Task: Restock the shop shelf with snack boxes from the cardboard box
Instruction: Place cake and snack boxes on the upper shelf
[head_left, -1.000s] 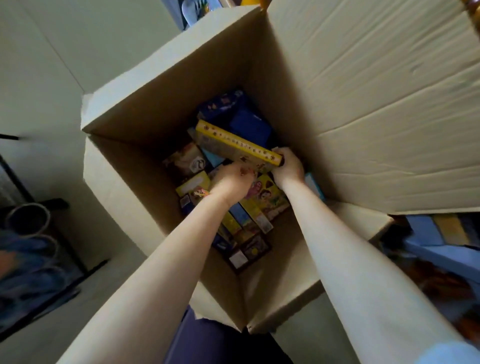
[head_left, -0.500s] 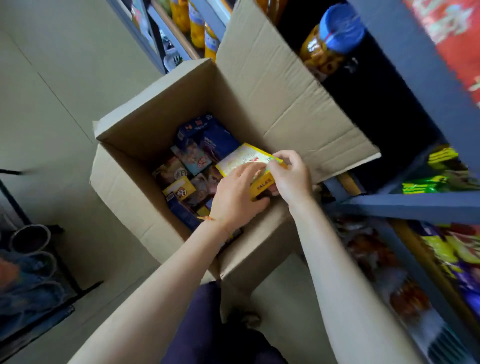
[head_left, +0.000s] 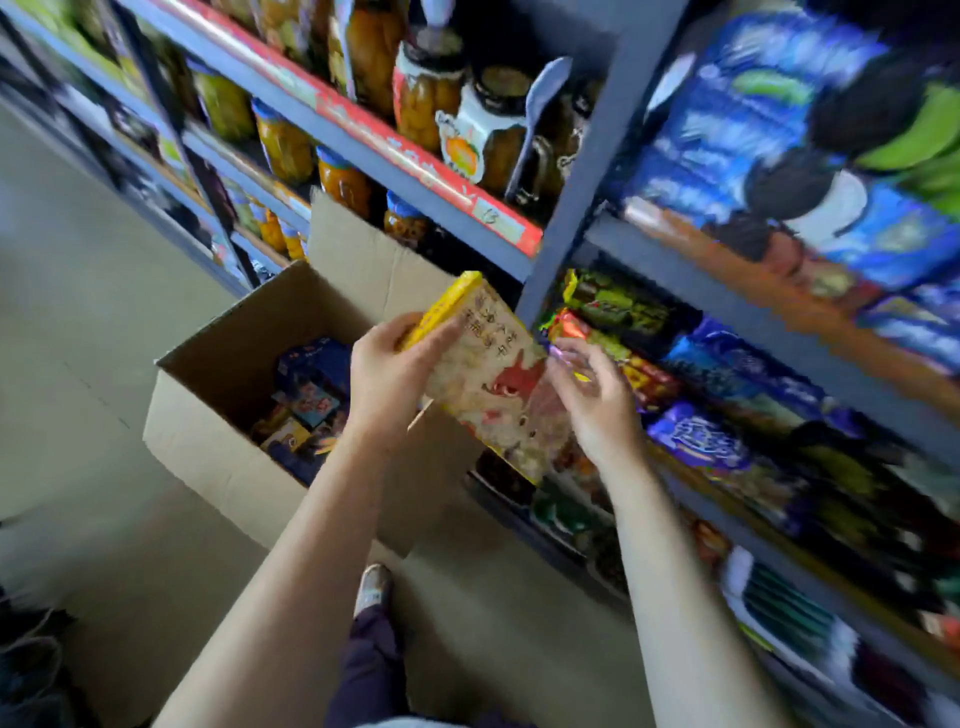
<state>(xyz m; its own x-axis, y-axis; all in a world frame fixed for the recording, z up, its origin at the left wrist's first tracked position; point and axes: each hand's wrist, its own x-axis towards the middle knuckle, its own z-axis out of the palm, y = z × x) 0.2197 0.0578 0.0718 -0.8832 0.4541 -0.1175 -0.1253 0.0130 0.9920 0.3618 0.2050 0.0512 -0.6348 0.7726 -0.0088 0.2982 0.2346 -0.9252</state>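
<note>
A flat yellow-edged snack box (head_left: 488, 374) with a cream printed face is held up in the air between the cardboard box (head_left: 208, 436) and the shop shelf (head_left: 566, 208). My left hand (head_left: 395, 374) grips its upper left edge. My right hand (head_left: 597, 395) holds its right side with curled fingers; motion blur hides the exact hold. The open cardboard box stands on the floor at the left, with several more snack boxes (head_left: 306, 395) inside.
The blue metal shelf rack fills the right and top. Jars (head_left: 431, 88) of preserved fruit stand on the upper level. Snack packets (head_left: 696, 395) crowd the lower levels at the right. A raised box flap (head_left: 363, 254) leans against the rack. My shoe (head_left: 374, 587) is on the floor.
Both hands have lifted the yellow snack box out of the cardboard box and carried it up and right toward the shelf. The view has swung up from the box to the rack.
</note>
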